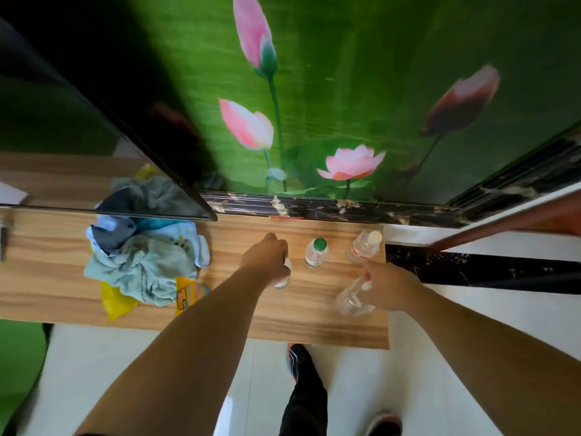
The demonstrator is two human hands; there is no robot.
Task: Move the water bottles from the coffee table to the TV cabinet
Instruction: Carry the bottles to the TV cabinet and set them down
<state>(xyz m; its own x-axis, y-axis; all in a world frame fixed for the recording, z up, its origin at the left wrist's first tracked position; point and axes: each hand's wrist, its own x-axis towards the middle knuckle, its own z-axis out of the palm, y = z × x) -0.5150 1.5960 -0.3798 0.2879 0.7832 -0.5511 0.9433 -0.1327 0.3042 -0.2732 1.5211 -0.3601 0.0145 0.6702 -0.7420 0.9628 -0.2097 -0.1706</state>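
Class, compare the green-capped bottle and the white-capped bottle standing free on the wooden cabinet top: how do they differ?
The green-capped bottle has a green cap and green on its label; the white-capped bottle has a pale cap and a red label. The green-capped bottle stands nearer the left hand; the white-capped one sits by the cabinet's right edge. Both are clear plastic, upright and untouched.

A green lotus-flower wall panel rises above dark marble trim and pale floor tiles.

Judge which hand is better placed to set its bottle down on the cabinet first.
Left, probably. The left hand holds its bottle upright, low over the cabinet top; the right hand holds a tilted bottle.
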